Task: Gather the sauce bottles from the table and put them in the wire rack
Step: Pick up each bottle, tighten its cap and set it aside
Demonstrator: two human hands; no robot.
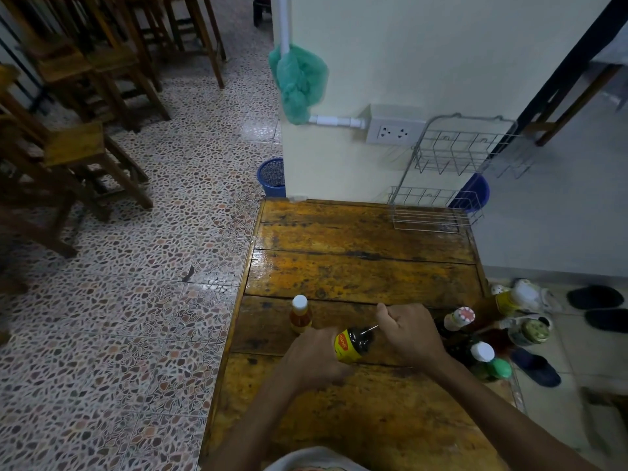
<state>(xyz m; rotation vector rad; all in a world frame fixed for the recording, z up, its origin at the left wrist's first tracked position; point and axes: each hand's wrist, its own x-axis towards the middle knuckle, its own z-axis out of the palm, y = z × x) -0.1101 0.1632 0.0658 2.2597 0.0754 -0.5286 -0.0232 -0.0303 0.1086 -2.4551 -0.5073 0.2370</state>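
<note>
The dark sauce bottle with the yellow label is held tilted, close over the near part of the worktop, between both hands. The left hand is curled round the lower body of the bottle; the right hand is closed over the neck end, so the cap is hidden and it cannot be told whether it is seated. The step in hand is judged to be the securing and lifting of this bottle. The cap should be checked tight before the bottle is carried, and the bottle should be brought upright so that nothing leaks. The grip of the left hand should be kept low on the body, with the label clear of the palm if the glass is slippery. One small orange bottle with a white cap stands just beside the left hand and should not be knocked during the lift. A cluster of further bottles stands at the right edge of the worktop. The wire rack stands at the far right corner against the wall, well apart from the hands; its tiers appear unfilled, so the task is judged to be at an early stage
</note>
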